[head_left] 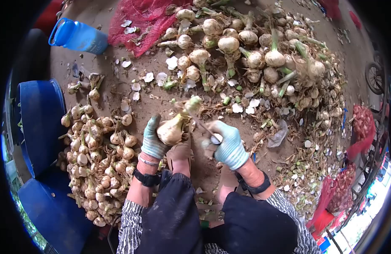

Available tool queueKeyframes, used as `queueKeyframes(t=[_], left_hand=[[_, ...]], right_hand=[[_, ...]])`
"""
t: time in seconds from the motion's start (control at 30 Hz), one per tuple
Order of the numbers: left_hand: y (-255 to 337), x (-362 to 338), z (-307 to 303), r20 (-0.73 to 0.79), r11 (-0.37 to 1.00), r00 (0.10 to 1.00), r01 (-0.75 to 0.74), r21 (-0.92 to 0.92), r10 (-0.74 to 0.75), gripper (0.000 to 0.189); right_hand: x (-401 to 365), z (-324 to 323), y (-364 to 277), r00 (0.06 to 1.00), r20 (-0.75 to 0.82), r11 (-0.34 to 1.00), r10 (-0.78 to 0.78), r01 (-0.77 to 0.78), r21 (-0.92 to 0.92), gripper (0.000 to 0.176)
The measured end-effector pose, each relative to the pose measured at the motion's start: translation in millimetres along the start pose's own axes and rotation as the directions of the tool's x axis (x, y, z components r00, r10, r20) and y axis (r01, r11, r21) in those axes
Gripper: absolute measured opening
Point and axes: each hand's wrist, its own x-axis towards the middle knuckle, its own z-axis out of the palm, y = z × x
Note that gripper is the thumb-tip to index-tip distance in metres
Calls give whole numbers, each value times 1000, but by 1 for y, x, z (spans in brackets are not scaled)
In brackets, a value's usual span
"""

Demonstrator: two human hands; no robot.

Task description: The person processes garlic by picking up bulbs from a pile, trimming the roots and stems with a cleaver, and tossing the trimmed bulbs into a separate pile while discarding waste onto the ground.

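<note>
My left hand (152,143), in a pale green and white glove, is closed around a large garlic bulb (170,131). The bulb's cut stem end (193,103) tilts up and to the right. In the matching glove, my right hand (231,146) grips a knife (202,126); its thin dark blade points up-left, close to the stem. Motion smears part of the right fingers. Left of my hands lies a pile of garlic bulbs (104,169) with short-cut stems.
A large heap of garlic (284,63) with longer stems covers the ground ahead and right. Peelings and stem pieces (297,178) are scattered nearby. A blue jug (79,37), red mesh netting (136,25) and blue tubs (42,122) stand or lie around. Filled red mesh bags (341,190) are at right.
</note>
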Motion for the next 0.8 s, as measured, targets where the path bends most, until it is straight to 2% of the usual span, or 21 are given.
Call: queueKeyframes(t=[0.03,0.07,0.1,0.13,0.17,0.23,0.3,0.37,0.43,0.5,0.53,0.57,0.6,0.63,0.67,0.7,0.73,0.77,0.8], left_hand=[[4,2,0,26,999,1000,-6,-40,7,54],[2,2,0,28,999,1000,-10,-42,11,54],[-2,4,2,42,996,995,-86,11,85,51],[-4,1,10,57,985,986,-160,64,156,48],[-3,-5,19,83,993,992,-99,56,95,43],[-4,-5,19,137,982,990,-58,181,33,41],[-3,-7,18,173,964,983,-100,246,58,43],[-3,-21,16,206,941,975,-142,308,80,44],[0,-45,14,244,865,948,-292,407,206,48],[4,-66,-17,265,916,915,-357,183,304,56],[14,-85,-21,95,931,931,-359,72,352,58],[29,-102,-24,-68,927,926,-373,-34,370,61],[50,-123,-44,-127,838,828,-538,95,546,64],[67,-151,-60,-163,706,689,-670,229,706,67],[81,-180,-84,93,752,753,-657,55,652,66],[86,-204,-94,353,802,733,-588,-101,582,65],[81,-223,-90,-82,659,656,-752,12,750,64],[76,-237,-88,-470,524,388,-828,201,793,63],[76,-242,-95,-330,506,428,-839,202,841,60]], right_hand=[[0,-7,-10,959,65,961,277,-276,-16,25],[-5,-7,4,983,23,976,184,-180,-120,23],[-7,-6,18,996,-11,971,84,-84,-226,22],[-4,-6,17,997,-12,970,81,-82,-227,22],[-3,-4,14,998,-16,966,59,-61,-252,22],[1,-6,12,999,-21,960,37,-41,-277,23],[6,-8,11,1000,27,951,14,-5,-308,21],[-2,-12,31,996,82,967,33,-11,-256,19],[-15,-8,92,938,83,887,336,-286,-364,19],[-19,-21,110,896,-91,837,435,-439,-325,18],[-16,-27,92,905,-172,867,389,-422,-264,19],[-12,-24,132,871,-109,866,480,-450,220,4],[10,-33,87,865,-132,874,484,-468,134,6],[31,-37,38,860,-151,872,488,-486,48,7],[48,-31,48,877,-139,888,459,-457,54,11],[68,-25,59,894,-126,902,431,-427,62,14],[86,-18,57,956,-224,953,190,-235,-193,17],[104,-12,55,965,-251,891,-76,-47,-452,21],[123,-4,62,971,-224,837,-88,-50,-545,21]])
